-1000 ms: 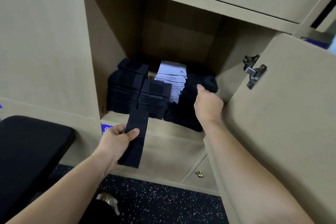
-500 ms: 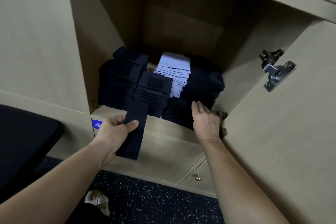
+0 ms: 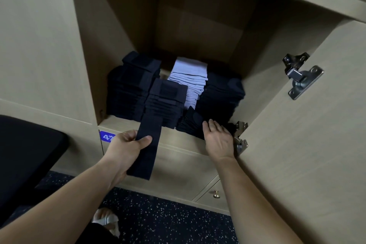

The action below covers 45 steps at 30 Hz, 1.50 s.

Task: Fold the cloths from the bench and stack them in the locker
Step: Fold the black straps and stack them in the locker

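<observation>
Cloth [image 3: 143, 162] hides left fingers [image 3: 129, 134] gripping it; right fingers [image 3: 213, 128] straight on murky stack [image 3: 191, 121].

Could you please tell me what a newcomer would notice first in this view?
The open locker draws the eye, its shelf crowded with stacks of folded dark cloths and one pale grey stack at the back middle. In front of the shelf edge, the left hand grips a folded dark cloth, while the right hand lays straight fingers on the low dark stack at front right, beside the door hinge.
</observation>
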Tool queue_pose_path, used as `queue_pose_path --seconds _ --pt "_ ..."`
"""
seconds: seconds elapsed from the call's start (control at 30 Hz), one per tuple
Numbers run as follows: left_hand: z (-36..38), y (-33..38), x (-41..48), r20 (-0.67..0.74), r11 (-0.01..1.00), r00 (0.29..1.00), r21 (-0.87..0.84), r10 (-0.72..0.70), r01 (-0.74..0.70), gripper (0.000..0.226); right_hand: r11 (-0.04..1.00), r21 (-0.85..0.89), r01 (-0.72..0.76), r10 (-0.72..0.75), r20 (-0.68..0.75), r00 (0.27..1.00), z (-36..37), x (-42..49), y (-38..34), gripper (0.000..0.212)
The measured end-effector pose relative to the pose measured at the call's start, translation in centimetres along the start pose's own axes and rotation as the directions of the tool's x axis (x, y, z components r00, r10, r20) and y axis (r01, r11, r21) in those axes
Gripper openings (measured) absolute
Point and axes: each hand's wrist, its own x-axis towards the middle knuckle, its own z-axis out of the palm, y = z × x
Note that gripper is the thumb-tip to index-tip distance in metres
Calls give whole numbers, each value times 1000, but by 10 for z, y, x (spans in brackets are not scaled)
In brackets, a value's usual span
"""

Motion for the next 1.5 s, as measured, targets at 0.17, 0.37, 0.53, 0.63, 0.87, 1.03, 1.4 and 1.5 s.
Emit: queue_pose_path --seconds 0.17,0.37,0.53,0.63,0.87,1.03,1.4,1.5 --pt "1 6 -9 11 1000 1000 -12 11 -11 11 999 16 -45 47 -132 990 -10 -3 -2 48" --pt "5 19 -25 -2 996 1000 -84 20 -20 11 577 768 -276 329 91 940 -91 -18 -47 25" --pt "5 22 -41 14 996 996 13 83 -83 12 -197 840 -506 -76 502 862 -143 -46 -89 14" --pt "0 22 -52 16 990 994 85 108 -109 11 -270 801 -534 -71 536 841 -148 -56 -98 13" --pt "-20 26 -58 10 963 988 225 153 -151 24 -330 777 -537 168 608 776 -152 -52 -81 8" --pt "-25 22 -48 4 904 974 370 227 -212 37 430 779 -457 590 141 795 -143 -24 -30 21" --pt "-15 1 -2 96 481 912 825 398 -296 48 984 -19 -176 164 -278 947 -91 37 16 23" --pt "-10 -5 10 140 421 901 847 410 -324 51 994 16 -111 111 -233 966 -64 32 14 33"
